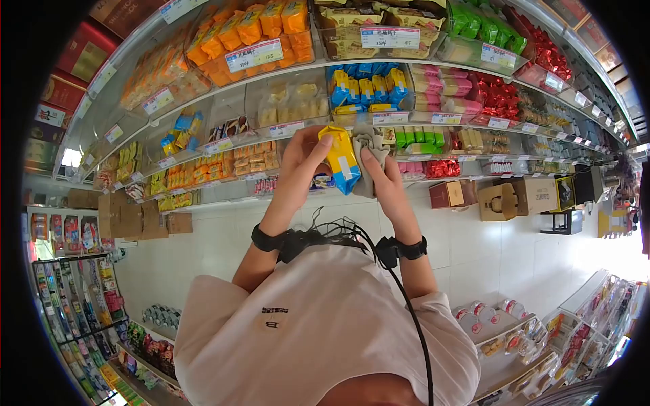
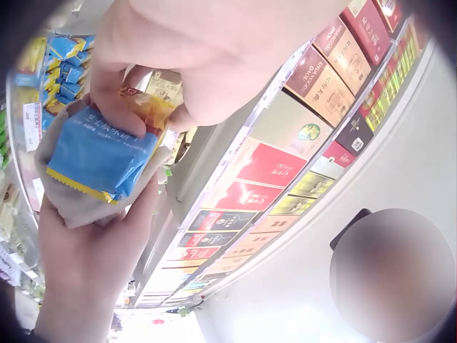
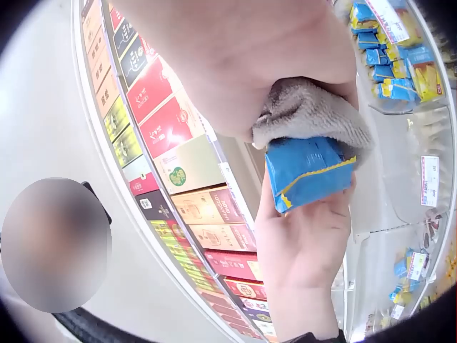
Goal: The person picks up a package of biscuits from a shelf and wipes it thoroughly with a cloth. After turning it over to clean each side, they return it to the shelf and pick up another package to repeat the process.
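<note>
Between both hands, in front of the shelves, is a yellow and blue snack packet [image 1: 342,161] with a crimped end. My left hand [image 1: 298,162] grips it, thumb over the yellow part. A grey cloth [image 1: 366,159] is bunched in my right hand [image 1: 387,184] and lies against the packet's side. In the left wrist view the blue face of the packet [image 2: 103,151] shows printed characters, with the cloth [image 2: 75,204] wrapped beneath it. The right wrist view has the ribbed cloth [image 3: 307,114] pressed over one end of the packet [image 3: 307,175]; the right fingertips are partly hidden.
Shelf bins behind the hands hold wrapped snacks, among them similar blue and yellow packets [image 1: 369,86] and orange packets [image 1: 247,30]. Cardboard boxes [image 1: 122,215] stand at the left, with an open carton [image 1: 497,201] at the right. A black cable [image 1: 406,298] runs over the person's shirt.
</note>
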The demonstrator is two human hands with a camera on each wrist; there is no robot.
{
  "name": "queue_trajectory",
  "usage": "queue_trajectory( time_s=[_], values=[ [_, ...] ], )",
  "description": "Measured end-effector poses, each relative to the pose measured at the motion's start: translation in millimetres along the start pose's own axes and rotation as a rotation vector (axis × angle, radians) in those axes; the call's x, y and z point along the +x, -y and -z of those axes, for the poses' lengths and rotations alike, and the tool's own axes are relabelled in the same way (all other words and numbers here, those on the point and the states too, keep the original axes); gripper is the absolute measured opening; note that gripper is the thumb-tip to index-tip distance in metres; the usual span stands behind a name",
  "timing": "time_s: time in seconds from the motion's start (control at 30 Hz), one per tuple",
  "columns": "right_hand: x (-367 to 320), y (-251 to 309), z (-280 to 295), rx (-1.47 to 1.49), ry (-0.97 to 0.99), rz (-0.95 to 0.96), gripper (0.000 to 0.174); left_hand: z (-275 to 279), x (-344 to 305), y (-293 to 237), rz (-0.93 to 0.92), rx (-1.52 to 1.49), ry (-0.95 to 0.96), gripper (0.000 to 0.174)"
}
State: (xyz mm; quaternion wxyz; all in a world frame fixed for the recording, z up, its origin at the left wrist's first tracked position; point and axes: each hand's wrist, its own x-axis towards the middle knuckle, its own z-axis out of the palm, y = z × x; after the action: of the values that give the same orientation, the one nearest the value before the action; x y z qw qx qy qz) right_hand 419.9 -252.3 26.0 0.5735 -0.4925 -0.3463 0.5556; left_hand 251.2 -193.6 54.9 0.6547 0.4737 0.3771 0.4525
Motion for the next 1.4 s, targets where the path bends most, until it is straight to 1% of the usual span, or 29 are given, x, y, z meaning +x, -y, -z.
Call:
queue_trajectory(
  time_s=[0.07,0.17,0.27,0.37,0.4,0.47,0.57,0.8,0.9,0.93,0.97,1.03,1.1,1.17,1.23,1.3,1.4],
  values=[
    [-8,6,-5,-0.016,-0.017,-0.055,0.041,4,-2,-9,-0.024,-0.040,0.007,0.049],
    [-10,0,-10,0.011,-0.003,-0.046,0.044,17,-4,-19,-0.031,-0.133,0.040,0.048],
    [-15,8,-30,0.123,-0.017,-0.073,0.045,31,-5,-29,-0.077,-0.226,0.076,0.047],
    [-7,-12,-37,0.252,0.087,-0.203,0.040,54,-3,-37,-0.151,-0.242,0.133,0.046],
    [-7,-11,-47,0.291,0.105,-0.214,0.039,63,-2,-40,-0.184,-0.236,0.153,0.045],
    [-7,-8,-72,0.368,0.150,-0.239,0.038,84,-3,-45,-0.190,-0.272,0.162,0.045],
    [2,-14,-110,0.298,0.100,-0.228,0.037,122,-4,-56,-0.204,-0.337,0.167,0.045],
    [28,-36,-212,0.285,0.090,-0.191,0.043,220,1,-86,-0.232,-0.423,0.133,0.044],
    [37,-53,-242,0.208,0.069,-0.159,0.044,250,4,-100,-0.218,-0.362,0.092,0.043],
    [39,-59,-256,0.223,0.027,-0.104,0.034,257,7,-104,-0.216,-0.316,0.087,0.043],
    [39,-61,-264,0.164,0.053,-0.119,0.034,263,9,-108,-0.209,-0.268,0.082,0.043],
    [39,-62,-276,0.057,0.118,-0.141,0.035,275,13,-110,-0.204,-0.168,0.075,0.043],
    [40,-62,-283,0.045,0.125,-0.183,0.036,283,20,-108,-0.206,-0.056,0.090,0.043],
    [43,-66,-279,0.013,0.113,-0.208,0.038,284,22,-109,-0.185,-0.058,0.079,0.043],
    [43,-57,-279,-0.038,0.157,-0.204,0.035,284,22,-110,-0.136,-0.041,0.078,0.043],
    [47,-58,-275,-0.104,0.191,-0.170,0.034,279,22,-112,-0.159,-0.021,0.067,0.043],
    [47,-43,-269,-0.183,0.230,-0.216,0.037,270,23,-109,-0.194,0.019,0.067,0.041]
  ],
)
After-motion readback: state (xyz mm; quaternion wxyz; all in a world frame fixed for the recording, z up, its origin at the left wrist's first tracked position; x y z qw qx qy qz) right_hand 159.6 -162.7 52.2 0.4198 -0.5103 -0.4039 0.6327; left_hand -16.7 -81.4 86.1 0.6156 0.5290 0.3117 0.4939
